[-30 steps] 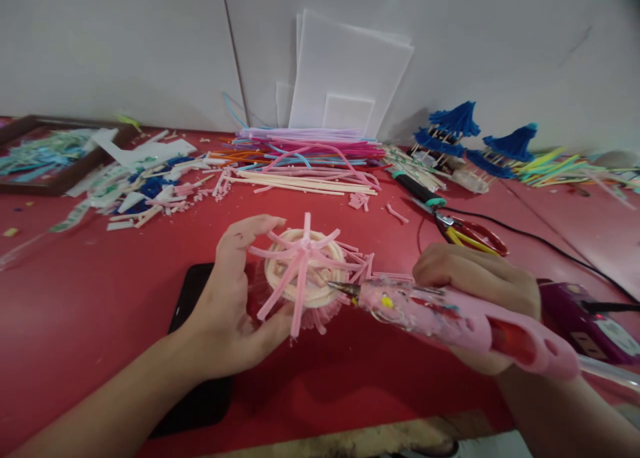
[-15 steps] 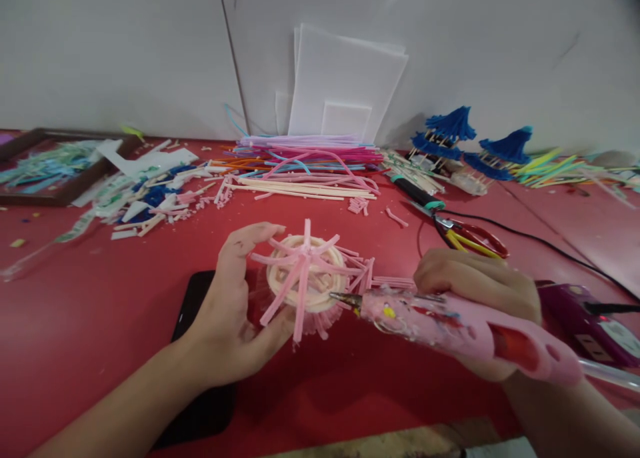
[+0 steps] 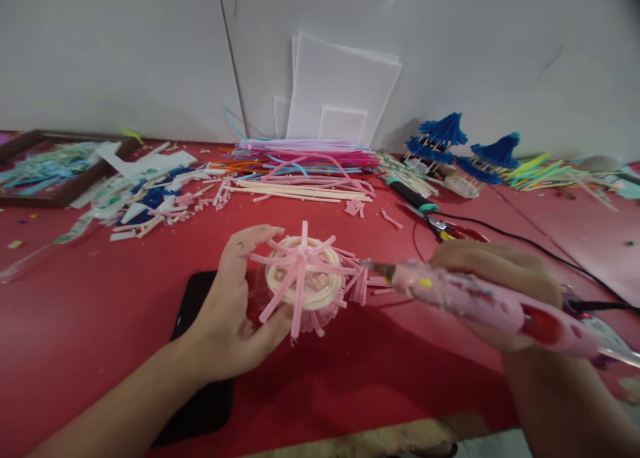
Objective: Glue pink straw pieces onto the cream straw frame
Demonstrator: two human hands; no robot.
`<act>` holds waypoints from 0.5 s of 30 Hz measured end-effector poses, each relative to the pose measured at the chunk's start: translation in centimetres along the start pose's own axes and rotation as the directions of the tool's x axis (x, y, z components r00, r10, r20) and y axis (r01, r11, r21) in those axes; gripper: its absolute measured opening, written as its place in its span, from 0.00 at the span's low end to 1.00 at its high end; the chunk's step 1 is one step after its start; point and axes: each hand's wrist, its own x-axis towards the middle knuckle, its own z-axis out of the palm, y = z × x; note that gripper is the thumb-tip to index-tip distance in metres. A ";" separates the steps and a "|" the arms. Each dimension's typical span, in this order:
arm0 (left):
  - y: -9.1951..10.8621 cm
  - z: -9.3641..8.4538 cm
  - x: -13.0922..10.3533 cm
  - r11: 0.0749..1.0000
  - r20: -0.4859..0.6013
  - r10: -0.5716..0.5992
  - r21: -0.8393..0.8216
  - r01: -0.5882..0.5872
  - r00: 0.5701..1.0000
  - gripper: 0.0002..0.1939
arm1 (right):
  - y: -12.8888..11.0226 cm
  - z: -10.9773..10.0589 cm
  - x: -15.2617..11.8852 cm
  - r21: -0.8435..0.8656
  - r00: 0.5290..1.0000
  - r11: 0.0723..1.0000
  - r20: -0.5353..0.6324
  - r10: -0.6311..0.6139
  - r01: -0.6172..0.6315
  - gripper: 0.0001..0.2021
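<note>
My left hand [image 3: 233, 311] is closed round the left side of a small pink and cream model [image 3: 306, 275]. Pink strips radiate from its top centre over a round cream ring, and a pink fringe hangs below. In my right hand [image 3: 495, 278] is a pink hot glue gun [image 3: 465, 297], its metal tip pointing left. That tip is a little right of the model, apart from the ring, and looks blurred. Short pink strips [image 3: 383, 285] lie on the red table behind the tip. A shiny spot shows on the ring's lower right.
A black phone [image 3: 193, 411] lies partly under my left forearm. Coloured sticks [image 3: 305, 161] are piled at the back, beside blue-roofed models [image 3: 443, 138]. Pliers [image 3: 450, 230] and a black-handled tool [image 3: 410, 195] lie right of centre. Scraps [image 3: 150, 198] and a brown frame [image 3: 75, 193] are left.
My right hand has drawn the glue gun rightward and slightly up, its tip off the ring. My left hand holds the model in nearly the same place.
</note>
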 end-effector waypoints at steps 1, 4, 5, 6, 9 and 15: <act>-0.1 0.0 -0.1 1.000 0.005 -0.006 -0.014 0.006 1.000 0.41 | 0.6 -0.4 -0.2 -0.070 1.000 0.998 -0.009 0.003 -0.003 0.07; -0.1 0.0 -0.3 0.994 0.034 -0.060 -0.084 0.063 0.998 0.41 | 2.7 -1.0 -1.3 -0.272 0.989 0.961 0.123 0.086 -0.049 0.18; -0.1 0.1 -0.4 0.991 0.038 -0.071 -0.114 0.075 0.997 0.41 | 3.4 -1.0 -1.9 -0.322 0.972 0.944 0.194 0.134 -0.066 0.20; -0.1 0.1 -0.4 0.986 0.040 -0.076 -0.144 0.081 0.996 0.40 | 4.2 -0.9 -2.6 -0.365 0.957 0.930 0.247 0.151 -0.052 0.21; 0.1 0.3 -0.2 0.979 0.030 -0.059 -0.193 0.064 0.998 0.40 | 6.2 0.0 -4.5 -0.441 0.934 0.893 0.272 0.231 -0.092 0.21; -0.4 0.3 0.2 0.984 0.026 -0.056 -0.168 0.059 0.998 0.40 | 6.4 1.2 -5.4 -0.592 0.908 0.779 0.181 0.377 -0.206 0.18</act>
